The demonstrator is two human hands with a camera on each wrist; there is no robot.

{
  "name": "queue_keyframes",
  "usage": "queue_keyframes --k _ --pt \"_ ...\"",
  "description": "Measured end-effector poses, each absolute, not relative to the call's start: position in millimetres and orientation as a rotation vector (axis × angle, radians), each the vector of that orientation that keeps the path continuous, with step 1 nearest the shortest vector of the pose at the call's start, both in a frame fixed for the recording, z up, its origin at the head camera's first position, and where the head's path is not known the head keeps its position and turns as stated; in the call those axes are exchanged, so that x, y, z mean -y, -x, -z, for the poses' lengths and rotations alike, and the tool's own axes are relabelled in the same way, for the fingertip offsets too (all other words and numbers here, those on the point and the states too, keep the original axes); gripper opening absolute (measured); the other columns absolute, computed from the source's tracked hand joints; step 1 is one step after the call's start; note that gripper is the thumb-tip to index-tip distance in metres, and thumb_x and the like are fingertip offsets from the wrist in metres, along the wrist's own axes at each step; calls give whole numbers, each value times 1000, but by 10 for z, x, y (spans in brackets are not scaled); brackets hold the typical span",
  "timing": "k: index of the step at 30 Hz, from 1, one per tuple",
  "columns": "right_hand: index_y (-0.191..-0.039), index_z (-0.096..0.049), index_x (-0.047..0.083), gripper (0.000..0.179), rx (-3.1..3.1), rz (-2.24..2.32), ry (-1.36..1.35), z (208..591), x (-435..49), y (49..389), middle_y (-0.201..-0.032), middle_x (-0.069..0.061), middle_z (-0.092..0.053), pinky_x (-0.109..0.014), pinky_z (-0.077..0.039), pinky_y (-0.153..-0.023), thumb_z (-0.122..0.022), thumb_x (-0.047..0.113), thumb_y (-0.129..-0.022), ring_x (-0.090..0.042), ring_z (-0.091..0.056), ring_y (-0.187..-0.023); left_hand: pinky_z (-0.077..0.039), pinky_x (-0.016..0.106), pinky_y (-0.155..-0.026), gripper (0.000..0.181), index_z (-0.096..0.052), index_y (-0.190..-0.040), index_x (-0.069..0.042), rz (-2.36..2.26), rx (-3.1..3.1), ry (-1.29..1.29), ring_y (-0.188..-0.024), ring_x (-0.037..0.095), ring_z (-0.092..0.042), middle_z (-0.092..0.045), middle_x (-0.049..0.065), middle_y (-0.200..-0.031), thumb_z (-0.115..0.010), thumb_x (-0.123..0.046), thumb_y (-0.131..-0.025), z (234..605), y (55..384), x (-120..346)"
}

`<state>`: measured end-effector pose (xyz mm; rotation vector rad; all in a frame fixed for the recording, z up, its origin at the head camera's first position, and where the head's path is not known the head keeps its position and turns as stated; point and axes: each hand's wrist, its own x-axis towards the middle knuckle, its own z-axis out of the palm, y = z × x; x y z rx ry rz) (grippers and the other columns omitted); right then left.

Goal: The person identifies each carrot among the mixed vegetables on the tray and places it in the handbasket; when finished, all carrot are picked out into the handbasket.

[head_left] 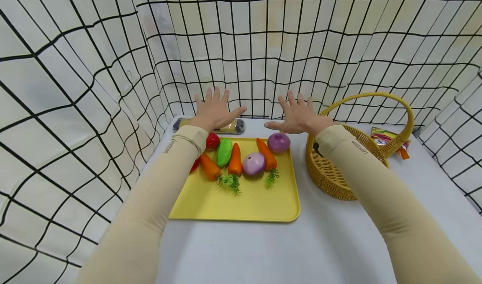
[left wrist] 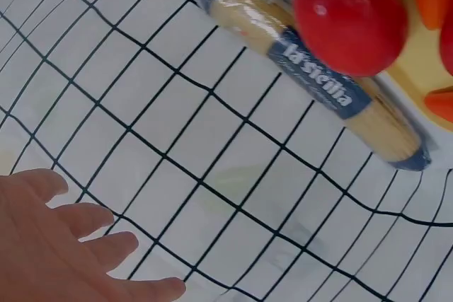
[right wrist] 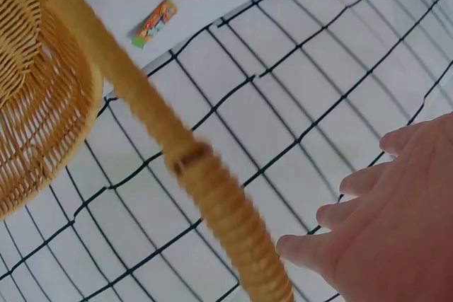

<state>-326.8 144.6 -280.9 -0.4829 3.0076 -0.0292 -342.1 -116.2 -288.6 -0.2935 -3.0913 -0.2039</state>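
Both hands reach forward with fingers spread and hold nothing. My left hand [head_left: 214, 111] hovers above the far left of a yellow tray [head_left: 241, 204], over a pasta packet [head_left: 235, 126] labelled "la Sicilia" [left wrist: 311, 68]. My right hand [head_left: 297, 116] is up between the tray's far right corner and a wicker basket [head_left: 320, 173]. In the right wrist view the basket's handle [right wrist: 219, 210] passes close by the fingers. On the tray lie several carrots [head_left: 235, 160], a green pepper [head_left: 224, 152], purple onions [head_left: 254, 164] and red round vegetables [head_left: 212, 141], one partly hidden by the left sleeve.
A colourful snack bag [head_left: 388, 137] lies behind the basket at the right. A small orange and green packet [right wrist: 154, 23] shows on the table in the right wrist view. Black netting [head_left: 263, 49] over white sheeting walls the table at the back and sides.
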Motion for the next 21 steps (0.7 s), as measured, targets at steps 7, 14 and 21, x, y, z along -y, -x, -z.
queue_keyframes --k 7,14,21 --pt "-158 -4 14 108 -3034 32 579 3028 -1426 3111 -161 -19 11 -64 5 -113 -40 82 -82 -47 0 -146 6 69 -109 97 -7 -158 -15 232 3074 322 -148 39 4 0 20 -162 -25 -79 -88 3179 3264 1377" --pt "-159 -8 15 103 -3049 118 705 3271 -1386 2891 -162 -18 5 -62 -2 -115 -43 78 -84 -44 -5 -147 -1 65 -113 90 -18 -157 -8 331 2986 282 -147 41 -8 -10 22 -161 -35 -70 -93 3422 3023 1660" --pt "-156 -23 12 95 -3040 386 730 3623 -1358 2722 -162 -18 -10 -55 -16 -116 -51 71 -86 -41 -19 -145 -23 59 -112 66 -38 -148 -3 675 2788 77 -139 43 -28 -33 23 -153 -47 -45 -99 3607 2734 2192"
